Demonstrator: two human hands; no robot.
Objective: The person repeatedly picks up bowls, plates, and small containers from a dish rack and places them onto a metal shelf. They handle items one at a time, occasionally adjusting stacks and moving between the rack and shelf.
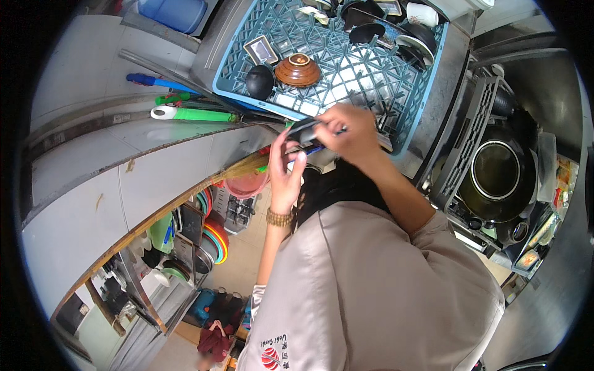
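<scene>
My left hand (287, 176), with a beaded bracelet at the wrist, holds a small dark dish (304, 131) by its side. My right hand (348, 134) is at the dish's other side, its fingers curled and slightly blurred; whether they grip anything cannot be told. Both hands are at the near edge of a blue plastic dish rack (371, 99). Inside the rack, an upturned brown bowl (298, 74) lies beside a black cup (260, 82) and a small rectangular dish (261, 50). Black dishes (366, 33) and a white cup (422, 14) lie at its far right.
Green-handled and blue-handled tools (195, 114) lean left of the rack. A grey crate (468, 143) stands at right beside a large dark round dish (495, 169) and smaller wares. Lower left are stacked coloured basins (218, 241). Another person (216, 341) is far off at the bottom.
</scene>
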